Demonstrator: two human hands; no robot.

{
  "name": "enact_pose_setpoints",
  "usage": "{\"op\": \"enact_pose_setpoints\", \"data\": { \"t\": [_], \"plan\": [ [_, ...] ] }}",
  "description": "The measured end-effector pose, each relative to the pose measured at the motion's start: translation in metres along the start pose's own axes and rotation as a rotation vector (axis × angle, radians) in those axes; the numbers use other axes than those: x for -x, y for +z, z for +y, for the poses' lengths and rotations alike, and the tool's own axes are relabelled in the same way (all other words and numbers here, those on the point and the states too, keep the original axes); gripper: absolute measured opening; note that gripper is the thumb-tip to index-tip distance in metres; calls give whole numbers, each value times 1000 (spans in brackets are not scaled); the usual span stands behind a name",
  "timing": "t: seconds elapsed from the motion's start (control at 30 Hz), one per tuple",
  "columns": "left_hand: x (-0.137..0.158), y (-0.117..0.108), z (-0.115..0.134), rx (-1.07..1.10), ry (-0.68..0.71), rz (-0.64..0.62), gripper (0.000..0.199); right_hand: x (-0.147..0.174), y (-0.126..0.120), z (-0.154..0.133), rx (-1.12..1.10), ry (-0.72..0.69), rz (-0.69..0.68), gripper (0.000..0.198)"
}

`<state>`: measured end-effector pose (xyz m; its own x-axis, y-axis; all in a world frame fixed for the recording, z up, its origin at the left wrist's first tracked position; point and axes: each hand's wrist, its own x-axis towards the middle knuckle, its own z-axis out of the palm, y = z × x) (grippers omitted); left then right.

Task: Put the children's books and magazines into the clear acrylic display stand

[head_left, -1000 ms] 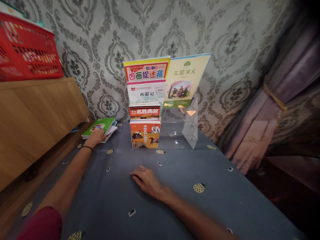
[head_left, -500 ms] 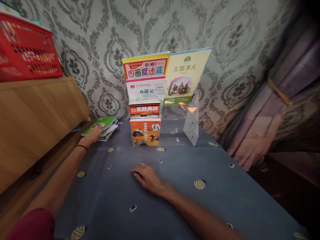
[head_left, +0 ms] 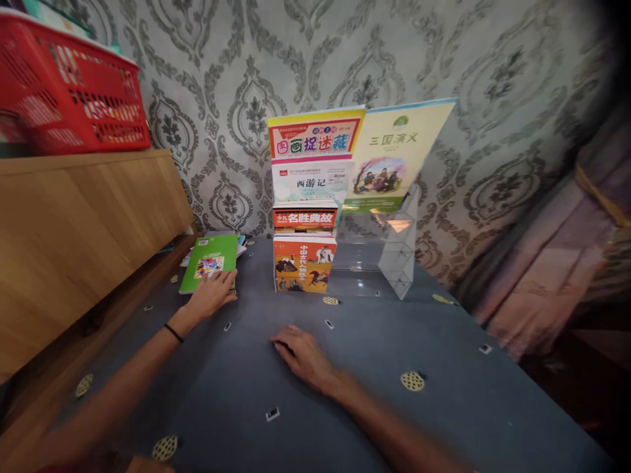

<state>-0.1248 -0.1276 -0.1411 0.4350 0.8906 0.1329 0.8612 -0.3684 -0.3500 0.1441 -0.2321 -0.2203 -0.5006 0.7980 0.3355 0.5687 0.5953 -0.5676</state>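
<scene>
Leftward of the clear, stepped rack point(head_left: 398, 266), you have a straight-edged, wood-grained cabinet point(head_left: 89, 217) bearing a slotted red basket point(head_left: 98, 98). Nearer the rack lies the rectangular green book point(head_left: 210, 253), under your left hand point(head_left: 215, 290) at its near right corner; you cannot tell whether the fingers pinch it. A gap of printed tabletop point(head_left: 221, 394) separates book and rack. Before the rack, your right hand point(head_left: 304, 358) rests loosely curled, whether pressed together you cannot tell. Rightward hangs a draped curtain point(head_left: 542, 282).
</scene>
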Motion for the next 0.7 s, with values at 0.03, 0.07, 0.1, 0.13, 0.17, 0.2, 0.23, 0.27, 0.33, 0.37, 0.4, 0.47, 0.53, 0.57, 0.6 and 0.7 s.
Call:
{"op": "enact_pose_setpoints", "data": {
  "t": [0.03,0.07,0.1,0.13,0.17,0.2,0.23,0.27,0.33,0.37,0.4,0.47,0.53,0.57,0.6,0.7],
  "plan": [
    [5,6,-3,-8,-10,6,66,0,0,0,-5,3,-1,25],
    [10,12,-8,-18,-40,5,69,0,0,0,-8,6,-1,26],
    [14,18,-14,-25,-80,2,69,0,0,-1,-10,8,-2,26],
    [18,23,-20,-30,-119,2,67,0,0,-1,-11,11,-4,26],
    [21,27,-26,-30,-149,8,67,0,0,-1,-12,13,-8,26],
    [23,30,-32,-29,-167,18,68,0,-1,-1,-11,16,-11,26],
    [25,31,-36,-30,-176,28,70,0,-1,-1,-11,20,-13,26],
    [26,31,-38,-37,-178,33,71,0,-1,-2,-10,25,-16,26],
    [27,29,-37,-69,-173,26,69,0,-2,-2,-11,29,-17,26],
    [27,26,-34,-91,-171,16,67,0,-2,-3,-12,27,-17,27],
    [26,22,-30,-114,-170,1,66,0,-3,-3,-14,24,-16,27],
    [26,14,-18,-153,-165,-38,64,0,-3,-3,-19,19,-12,27],
    [28,6,-3,-175,-155,-83,63,0,-4,-3,-22,20,-11,27],
    [30,1,6,-180,-150,-103,62,0,-4,-3,-22,22,-12,27],
    [33,-3,16,-180,-146,-118,61,0,-4,-3,-20,24,-12,27],
    [49,-16,54,-146,-143,-145,59,1,-3,-4,-18,15,-7,26]
  ]
}}
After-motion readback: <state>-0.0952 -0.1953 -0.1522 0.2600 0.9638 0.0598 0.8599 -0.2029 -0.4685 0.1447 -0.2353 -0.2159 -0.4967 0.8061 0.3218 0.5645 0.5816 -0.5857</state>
